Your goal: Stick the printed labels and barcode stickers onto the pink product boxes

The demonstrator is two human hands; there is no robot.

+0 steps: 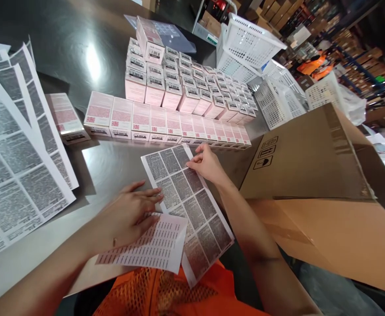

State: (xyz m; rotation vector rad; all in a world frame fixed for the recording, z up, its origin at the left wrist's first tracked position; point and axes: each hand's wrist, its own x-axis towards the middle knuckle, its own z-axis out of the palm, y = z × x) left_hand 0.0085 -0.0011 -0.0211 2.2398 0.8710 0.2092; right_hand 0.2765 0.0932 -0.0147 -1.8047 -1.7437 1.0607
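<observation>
A sheet of printed labels (194, 199), set out in rows of dense small text, lies aslant on the metal table and juts over its near edge. At its upper right edge, my right hand (205, 163) pinches the sheet with thumb and forefinger; whether a single label is lifted there is too small to tell. My left hand (136, 215) lies flat with fingers stretched, its fingertips on the left edge of that sheet. Beneath my left palm and thumb is a smaller sheet with rows of short printed lines (166, 239), partly covering the label sheet.
Beyond my hands runs a row of pink-and-white boxes (159, 120), with more barcoded boxes (172, 85) stacked behind. Other label sheets (17, 175) lie at left, beside a single box (65, 117). An open cardboard carton (304, 162) stands right, white baskets (251, 39) behind.
</observation>
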